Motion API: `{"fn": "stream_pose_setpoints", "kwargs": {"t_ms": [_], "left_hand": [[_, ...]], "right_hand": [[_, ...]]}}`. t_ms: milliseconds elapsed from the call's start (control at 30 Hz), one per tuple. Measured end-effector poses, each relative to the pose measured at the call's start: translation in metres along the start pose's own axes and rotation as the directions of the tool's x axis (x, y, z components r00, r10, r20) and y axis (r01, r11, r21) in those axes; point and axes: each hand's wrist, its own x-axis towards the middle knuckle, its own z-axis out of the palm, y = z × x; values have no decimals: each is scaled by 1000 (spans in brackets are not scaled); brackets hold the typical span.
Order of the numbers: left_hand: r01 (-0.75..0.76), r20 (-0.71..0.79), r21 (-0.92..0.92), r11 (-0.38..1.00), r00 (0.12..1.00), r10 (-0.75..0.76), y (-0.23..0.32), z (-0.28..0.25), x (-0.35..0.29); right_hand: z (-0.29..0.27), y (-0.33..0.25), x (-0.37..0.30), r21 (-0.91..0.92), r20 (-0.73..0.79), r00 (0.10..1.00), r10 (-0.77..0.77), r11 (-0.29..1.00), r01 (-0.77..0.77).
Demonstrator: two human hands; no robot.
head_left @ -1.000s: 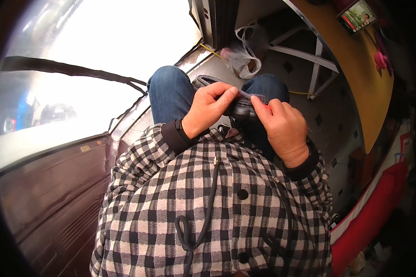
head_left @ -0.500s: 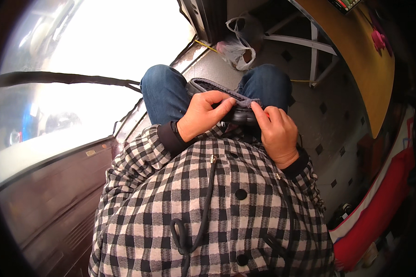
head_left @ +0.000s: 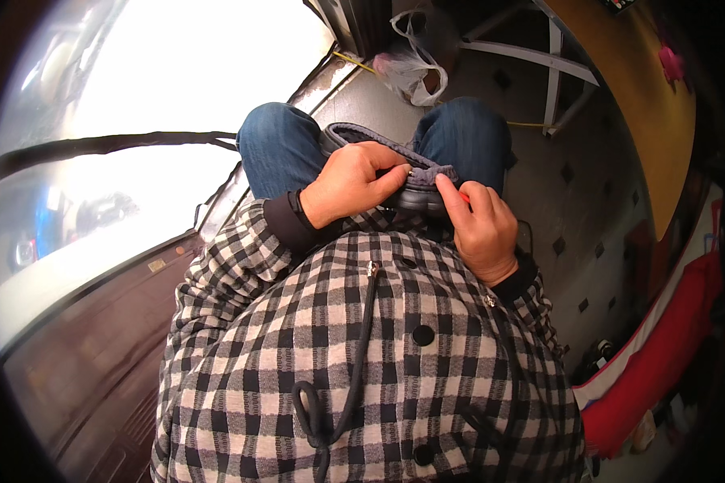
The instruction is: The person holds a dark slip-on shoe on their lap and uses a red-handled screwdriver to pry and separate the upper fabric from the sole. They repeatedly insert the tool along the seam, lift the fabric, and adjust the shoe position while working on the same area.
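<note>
A black shoe (head_left: pixel 420 200) with a grey fuzzy lining lies between my knees, its opening facing up. My left hand (head_left: pixel 350 185) is closed at the near side of the opening, thumb and forefinger pinching its edge. A tiny pale glint shows by those fingertips, too small to name. My right hand (head_left: pixel 485 229) has its forefinger stretched against the lined edge at the right end of the shoe. The other fingers curl around a slim tool with a red-orange handle (head_left: pixel 464 196); its working end is hidden.
A clear plastic bag (head_left: pixel 415 76) lies on the tiled floor beyond my knees, beside white table legs (head_left: pixel 552 72). A yellow tabletop (head_left: pixel 648 105) bends along the right. Red cloth (head_left: pixel 656 362) hangs at lower right. A bright glazed door (head_left: pixel 161 72) stands on the left.
My left thumb and forefinger have shifted slightly left along the shoe's edge, and a pale glint now shows there. The red-orange handle shows a little more. The view has shifted slightly.
</note>
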Motion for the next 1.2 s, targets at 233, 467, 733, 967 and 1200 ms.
{"fn": "stream_pose_setpoints", "kwargs": {"t_ms": [233,467,733,967,1200], "left_hand": [[-443,110,208,872,897,429,3,-13,1],[-547,101,254,798,835,541,3,-14,-1],[85,45,-438,895,996,-73,6,-7,-6],[223,66,-420,880,974,-215,2,-9,-3],[187,97,-242,952,981,-168,7,-12,1]], "right_hand": [[-9,-6,-2,35,101,987,126,991,-130],[-18,-5,7,-71,161,985,55,997,-44],[-26,-9,16,-40,198,980,17,999,-9],[-14,-11,7,141,163,984,69,986,-92],[-1,-1,-4,169,1,1000,20,985,-20]]}}
